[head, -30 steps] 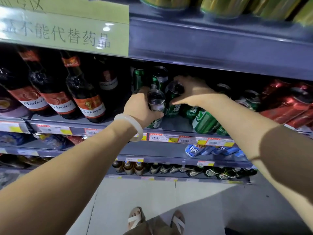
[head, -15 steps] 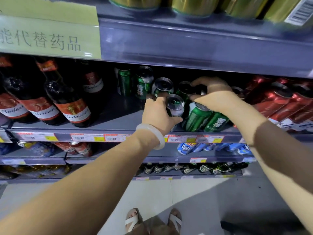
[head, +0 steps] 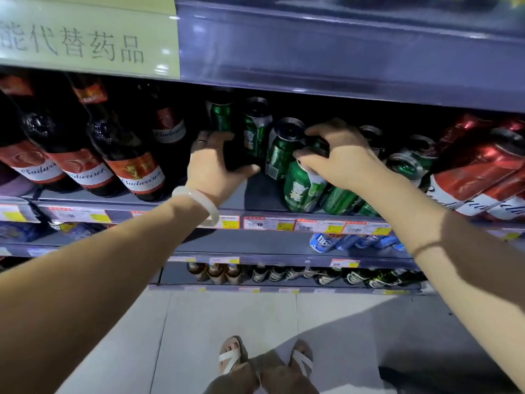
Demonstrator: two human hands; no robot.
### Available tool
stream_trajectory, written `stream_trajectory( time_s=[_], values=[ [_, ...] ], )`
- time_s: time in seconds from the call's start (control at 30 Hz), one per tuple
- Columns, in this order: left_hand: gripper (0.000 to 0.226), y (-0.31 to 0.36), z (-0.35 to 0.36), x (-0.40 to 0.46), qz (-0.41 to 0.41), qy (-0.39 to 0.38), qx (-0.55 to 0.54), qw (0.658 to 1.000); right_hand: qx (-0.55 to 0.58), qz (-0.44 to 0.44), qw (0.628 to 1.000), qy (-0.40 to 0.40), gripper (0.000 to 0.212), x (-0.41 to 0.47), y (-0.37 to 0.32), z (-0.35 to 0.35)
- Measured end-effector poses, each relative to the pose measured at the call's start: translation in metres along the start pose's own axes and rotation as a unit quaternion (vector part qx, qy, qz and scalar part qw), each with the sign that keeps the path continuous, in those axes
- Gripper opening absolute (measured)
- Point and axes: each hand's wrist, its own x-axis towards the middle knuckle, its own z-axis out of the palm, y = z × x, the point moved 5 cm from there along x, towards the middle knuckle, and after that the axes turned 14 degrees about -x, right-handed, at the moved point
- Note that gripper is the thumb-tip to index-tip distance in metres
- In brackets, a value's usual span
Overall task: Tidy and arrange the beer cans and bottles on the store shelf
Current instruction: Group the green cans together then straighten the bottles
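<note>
Green beer cans stand in a loose cluster on the middle shelf (head: 255,204). My left hand (head: 216,166), with a white bangle on its wrist, is closed around a can in shadow (head: 237,155) at the left of the cluster. My right hand (head: 343,157) grips the top of a dark can (head: 316,146), its thumb over a tilted green can (head: 304,191). Upright green cans (head: 255,129) stand behind and between my hands. More green cans (head: 341,200) lean at the shelf front under my right wrist, and others (head: 406,163) sit behind it.
Dark Budweiser bottles (head: 133,166) fill the shelf to the left, and red Budweiser cans (head: 477,172) lie at the right. Price tags (head: 284,223) line the shelf edge. Blue cans (head: 324,241) and small bottles (head: 270,273) sit on lower shelves. A green sign (head: 85,38) hangs above.
My left hand has carried its can left and deeper into the shelf's shadow. My right hand stays on the can tops and has shifted slightly left.
</note>
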Motion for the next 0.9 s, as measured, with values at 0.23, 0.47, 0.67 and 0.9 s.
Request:
stream_trajectory(
  time_s=[0.23,0.47,0.67,0.9],
  values=[
    [0.089,-0.005,-0.015,0.06,0.045,0.051,0.055,0.996,-0.02,-0.023,1.0,-0.003,0.079,0.049,-0.032,-0.001],
    [0.101,-0.03,-0.003,0.105,0.032,-0.018,0.04,0.999,0.039,-0.033,0.999,-0.014,0.045,0.087,-0.04,0.017],
    [0.088,-0.035,0.003,0.106,0.012,-0.015,-0.051,0.999,0.041,-0.027,0.998,-0.04,0.069,0.105,-0.044,0.027],
    [0.082,-0.032,-0.009,0.08,0.001,0.007,-0.013,1.0,0.05,-0.031,0.995,-0.077,0.074,0.098,-0.052,0.026]
  ],
)
